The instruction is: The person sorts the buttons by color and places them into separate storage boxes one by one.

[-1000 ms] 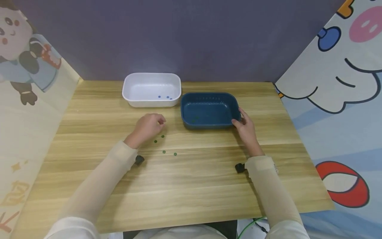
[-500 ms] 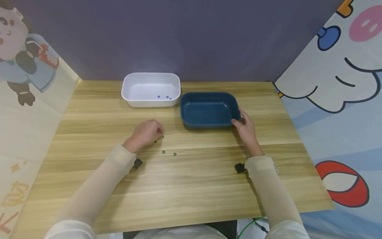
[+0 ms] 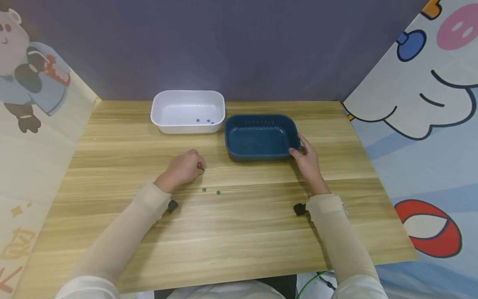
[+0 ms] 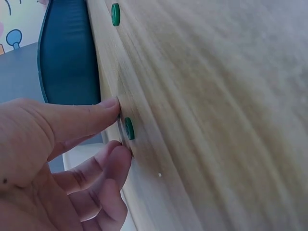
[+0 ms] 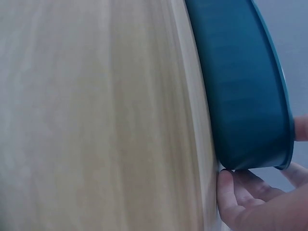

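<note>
My left hand (image 3: 184,168) is low over the table, thumb and curled fingertips around a small green button (image 4: 119,116), mostly hidden at the thumb tip. Two more green buttons lie nearer me: one (image 3: 204,189) and another (image 3: 218,192) to its right. In the left wrist view, the closer button (image 4: 129,128) appears just beyond the fingertips. My right hand (image 3: 308,164) grips the right end of a dark blue plastic basin (image 3: 261,158), thumb at its near corner and fingers along the side. Green buttons (image 3: 241,151) lie inside that basin.
A white plastic basin (image 3: 188,129) stands at the back left, beside the blue one, with several blue buttons (image 3: 208,121) in it. Both are on a wooden table (image 3: 254,232) against a dark back wall (image 3: 242,50). Printed panels (image 3: 422,124) flank the table.
My left hand has come down and slightly toward me onto the green buttons. One button seen earlier beside it is no longer visible. The right hand and the basin hold still.
</note>
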Demonstrator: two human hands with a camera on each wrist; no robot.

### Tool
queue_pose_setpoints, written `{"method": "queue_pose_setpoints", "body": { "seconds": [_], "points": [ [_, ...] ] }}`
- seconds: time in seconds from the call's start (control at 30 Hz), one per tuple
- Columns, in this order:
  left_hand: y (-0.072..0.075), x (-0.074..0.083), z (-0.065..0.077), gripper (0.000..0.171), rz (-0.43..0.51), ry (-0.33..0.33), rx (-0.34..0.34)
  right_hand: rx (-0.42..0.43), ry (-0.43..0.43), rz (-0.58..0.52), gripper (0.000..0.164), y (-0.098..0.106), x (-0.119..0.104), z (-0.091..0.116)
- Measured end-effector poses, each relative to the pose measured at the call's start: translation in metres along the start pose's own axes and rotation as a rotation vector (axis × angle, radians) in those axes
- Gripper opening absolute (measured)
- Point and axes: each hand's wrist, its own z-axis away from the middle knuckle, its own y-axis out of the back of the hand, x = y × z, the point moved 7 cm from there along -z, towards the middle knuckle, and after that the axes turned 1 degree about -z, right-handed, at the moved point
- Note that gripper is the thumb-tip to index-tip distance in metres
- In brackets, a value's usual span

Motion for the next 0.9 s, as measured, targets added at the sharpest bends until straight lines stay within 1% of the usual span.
{"method": "queue_pose_setpoints", "body": {
  "seconds": [0.1, 0.23, 0.4, 0.53, 0.7, 0.9],
  "points": [
    [-0.0014, -0.0003, -0.0009, 0.011, 0.004, 0.005, -0.024, -0.002, 0.001, -0.002, 0.067, 0.0, -0.0006, -0.0001],
    [-0.0031, -0.0004, -0.002, 0.008, 0.021, 0.008, -0.075, -0.004, 0.0, -0.007, 0.068, -0.0003, -0.0003, -0.0001],
    [-0.0038, -0.0002, -0.0028, 0.009, 0.051, 0.001, -0.119, 0.004, 0.006, 0.007, 0.067, -0.0005, -0.0003, -0.0009],
    [-0.0039, -0.0003, -0.0029, 0.008, 0.078, 0.004, -0.129, -0.002, 0.008, 0.008, 0.068, -0.0004, -0.0001, -0.002],
    [-0.0046, -0.0017, -0.0038, 0.007, 0.089, 0.006, -0.12, -0.011, 0.011, 0.008, 0.067, 0.0008, -0.0009, -0.0024],
    [-0.0046, -0.0008, -0.0037, 0.006, 0.095, 0.003, -0.108, -0.002, 0.014, 0.012, 0.067, 0.0002, -0.002, -0.0006]
  ]
}}
